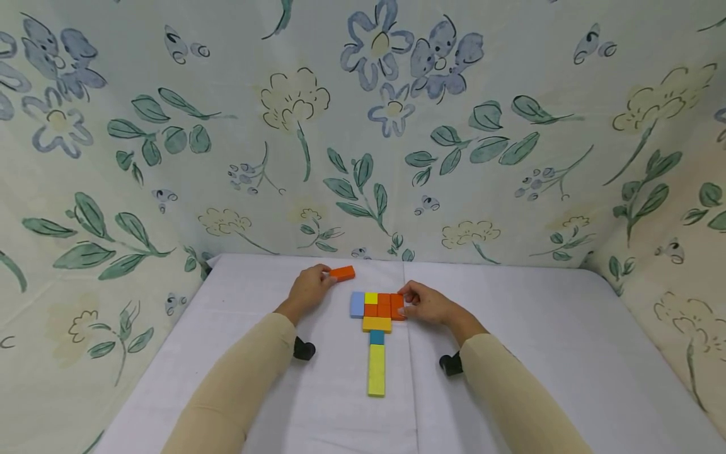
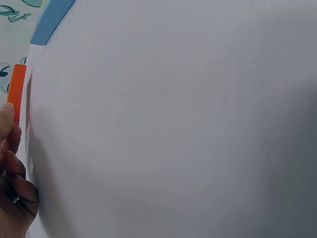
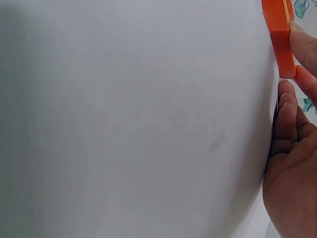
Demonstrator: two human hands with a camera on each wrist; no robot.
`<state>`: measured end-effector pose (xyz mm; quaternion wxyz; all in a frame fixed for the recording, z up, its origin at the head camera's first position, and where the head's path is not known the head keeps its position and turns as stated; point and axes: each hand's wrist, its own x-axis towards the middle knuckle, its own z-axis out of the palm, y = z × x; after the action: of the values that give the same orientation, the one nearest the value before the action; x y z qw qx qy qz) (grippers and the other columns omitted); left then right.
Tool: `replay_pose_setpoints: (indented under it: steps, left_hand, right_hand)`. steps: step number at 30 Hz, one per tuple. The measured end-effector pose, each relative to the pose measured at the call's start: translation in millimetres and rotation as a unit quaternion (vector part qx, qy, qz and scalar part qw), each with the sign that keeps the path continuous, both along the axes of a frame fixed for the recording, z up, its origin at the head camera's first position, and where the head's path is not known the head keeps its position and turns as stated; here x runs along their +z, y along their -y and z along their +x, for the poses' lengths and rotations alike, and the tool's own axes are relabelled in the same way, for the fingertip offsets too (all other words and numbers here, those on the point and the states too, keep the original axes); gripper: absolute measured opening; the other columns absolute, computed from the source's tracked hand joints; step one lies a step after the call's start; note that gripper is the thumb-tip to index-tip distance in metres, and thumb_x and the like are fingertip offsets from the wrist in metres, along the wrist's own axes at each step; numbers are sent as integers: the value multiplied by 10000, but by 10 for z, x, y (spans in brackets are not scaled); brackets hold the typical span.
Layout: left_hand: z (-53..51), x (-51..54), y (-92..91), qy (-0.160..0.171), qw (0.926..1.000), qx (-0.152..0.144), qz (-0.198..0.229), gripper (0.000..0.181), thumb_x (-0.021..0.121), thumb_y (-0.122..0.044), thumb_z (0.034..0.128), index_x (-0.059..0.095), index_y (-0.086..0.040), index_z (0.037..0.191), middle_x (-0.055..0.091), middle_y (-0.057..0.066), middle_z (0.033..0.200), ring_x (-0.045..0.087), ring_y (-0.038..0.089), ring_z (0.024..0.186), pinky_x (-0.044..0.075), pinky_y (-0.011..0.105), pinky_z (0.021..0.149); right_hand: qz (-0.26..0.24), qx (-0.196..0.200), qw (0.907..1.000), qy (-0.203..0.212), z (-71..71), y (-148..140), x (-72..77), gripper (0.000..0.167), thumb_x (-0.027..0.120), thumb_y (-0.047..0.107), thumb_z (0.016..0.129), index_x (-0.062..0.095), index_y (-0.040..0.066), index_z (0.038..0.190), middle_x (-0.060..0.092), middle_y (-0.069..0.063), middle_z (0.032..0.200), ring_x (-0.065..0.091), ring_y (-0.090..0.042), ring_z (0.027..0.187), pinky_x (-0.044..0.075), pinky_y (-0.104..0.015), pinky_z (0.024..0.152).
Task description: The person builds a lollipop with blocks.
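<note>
My left hand [image 1: 308,291] pinches an orange rectangular block [image 1: 343,273] by one end, behind and left of a flat arrangement of coloured blocks. In the left wrist view, the thumb and fingers grip that block's lower end. At the arrangement's right end, my right hand [image 1: 429,305] holds a red-orange block [image 1: 396,304] between thumb and finger. Beside it lie small orange-red pieces [image 1: 384,304], a yellow piece [image 1: 371,298] and a light blue block [image 1: 357,305]. Below them run an amber block [image 1: 377,325], a teal block [image 1: 377,338] and a long yellow-green block [image 1: 377,371].
A white cloth [image 1: 499,403] covers the table. Patterned fabric [image 1: 363,145] with flowers and leaves hangs behind and at both sides. Black wrist-camera parts [image 1: 304,349] show beside both sleeves.
</note>
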<state>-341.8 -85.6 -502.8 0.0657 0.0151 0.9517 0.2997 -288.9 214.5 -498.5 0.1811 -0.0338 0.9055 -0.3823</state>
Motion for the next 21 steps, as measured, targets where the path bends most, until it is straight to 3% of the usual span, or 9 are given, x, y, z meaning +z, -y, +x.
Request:
replay_pose_setpoints:
  steps: [7, 14, 21]
  left_hand:
    - [43, 27, -233, -66, 9994, -326, 25, 398, 638, -372, 1014, 622, -153, 1346, 694, 74, 1176, 608, 236, 988, 539, 410, 976]
    - [106, 91, -488, 178, 9974, -682, 164, 395, 649, -368, 1008, 618, -186, 1357, 679, 54, 1151, 596, 221, 975, 541, 391, 965]
    - [97, 45, -609, 341, 9953, -889, 175, 385, 646, -354, 1011, 643, -158, 1342, 651, 51, 1122, 567, 218, 985, 530, 371, 956]
  right_hand:
    - [-7, -8, 10000, 19, -26, -8, -32, 396, 795, 273, 897, 599, 202, 1234, 536, -53, 1084, 507, -225, 1040, 444, -332, 870]
    - [1, -35, 10000, 27, -26, -16, -45, 392, 797, 274, 892, 602, 213, 1227, 537, -53, 1080, 510, -232, 1029, 449, -336, 863]
    - [-86, -24, 10000, -8, -22, -10, -44, 387, 796, 263, 891, 598, 197, 1217, 540, -56, 1072, 509, -221, 1018, 453, -330, 854]
